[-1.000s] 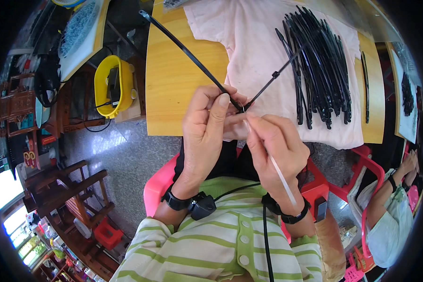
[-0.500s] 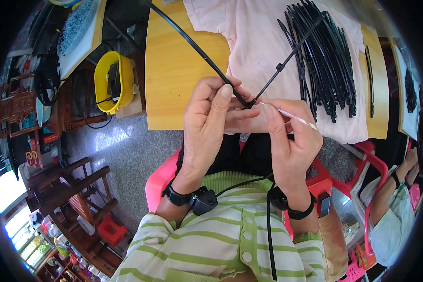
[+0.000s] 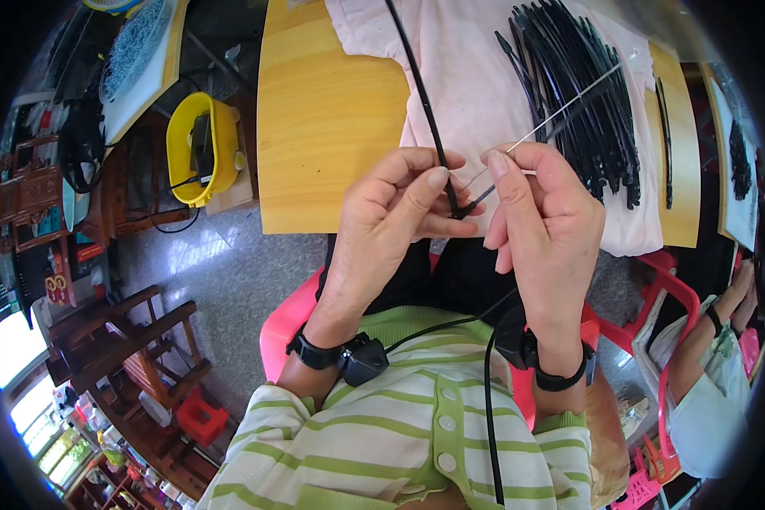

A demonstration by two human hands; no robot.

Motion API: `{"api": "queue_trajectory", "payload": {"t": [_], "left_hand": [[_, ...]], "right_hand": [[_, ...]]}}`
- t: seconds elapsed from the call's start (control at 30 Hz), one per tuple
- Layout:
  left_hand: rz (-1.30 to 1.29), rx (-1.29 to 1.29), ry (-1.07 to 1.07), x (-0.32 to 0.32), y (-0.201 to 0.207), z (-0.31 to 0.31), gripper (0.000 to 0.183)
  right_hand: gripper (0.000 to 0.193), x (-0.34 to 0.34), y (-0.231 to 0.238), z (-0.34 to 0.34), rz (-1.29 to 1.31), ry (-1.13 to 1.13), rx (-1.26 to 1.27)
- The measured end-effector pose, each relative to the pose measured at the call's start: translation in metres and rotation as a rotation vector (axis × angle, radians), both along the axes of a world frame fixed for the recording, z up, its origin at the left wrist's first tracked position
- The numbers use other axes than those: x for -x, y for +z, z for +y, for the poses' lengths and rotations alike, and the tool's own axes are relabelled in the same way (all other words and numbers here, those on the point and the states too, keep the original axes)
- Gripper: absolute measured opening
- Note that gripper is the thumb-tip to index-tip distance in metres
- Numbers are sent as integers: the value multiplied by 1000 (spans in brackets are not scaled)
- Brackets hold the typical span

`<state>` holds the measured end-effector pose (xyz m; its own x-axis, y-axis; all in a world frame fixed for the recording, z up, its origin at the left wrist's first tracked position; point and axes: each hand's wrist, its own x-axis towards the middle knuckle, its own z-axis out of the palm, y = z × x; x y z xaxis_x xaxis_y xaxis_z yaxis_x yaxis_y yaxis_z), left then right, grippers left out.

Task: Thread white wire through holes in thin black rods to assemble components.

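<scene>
My left hand (image 3: 378, 225) pinches a long thin black strip (image 3: 419, 85) near its lower end, over the table's front edge. The strip stands almost upright, and at its foot a second dark length bends off toward the right. My right hand (image 3: 552, 217) is closed on a thin pale needle-like rod (image 3: 567, 104) between thumb and forefinger, its far end pointing up and right over a bundle of black strips (image 3: 580, 115). A fine thread (image 3: 476, 178) runs between the two hands. Its exact fastening point is too small to make out.
A pale pink shirt (image 3: 450, 42) covers much of the wooden table (image 3: 327, 136), under the bundle. One black strip (image 3: 664, 140) lies apart on the right. A yellow basket (image 3: 175, 161) stands left. Another person's arm (image 3: 693, 365) shows at right, beside a red chair (image 3: 687, 297).
My right hand has turned and shifted right; the pale rod, pointing down-right before, now points up-right. The black strip in my left hand has swung from a left slant to nearly upright.
</scene>
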<state>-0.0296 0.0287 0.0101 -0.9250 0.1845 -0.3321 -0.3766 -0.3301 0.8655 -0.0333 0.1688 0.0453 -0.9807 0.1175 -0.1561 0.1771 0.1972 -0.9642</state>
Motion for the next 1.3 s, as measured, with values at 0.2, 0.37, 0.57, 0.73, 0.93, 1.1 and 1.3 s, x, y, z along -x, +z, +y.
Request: {"api": "queue_trajectory", "payload": {"t": [0.2,0.37,0.57,0.73,0.93,1.1,1.3], "left_hand": [[-39,-23,-85,3,5,0,22],[-107,-73,-62,-2,3,1,18],[-102,-41,-40,-3,2,5,15],[-126,-51,2,0,6,4,12],[-125,-35,-15,1,9,-2,13],[-126,-46,-19,-1,8,1,8],[-87,20,-94,-4,10,4,17]], "right_hand": [[18,0,12,3,0,19,17],[16,-2,18,9,-115,47,-8],[16,-6,9,7,10,33,-99],[33,-14,-5,7,255,-7,-260],[29,-20,-4,21,229,-96,92],[25,-8,-1,33,81,-1,344],[22,-5,-5,36,-18,9,430]]}}
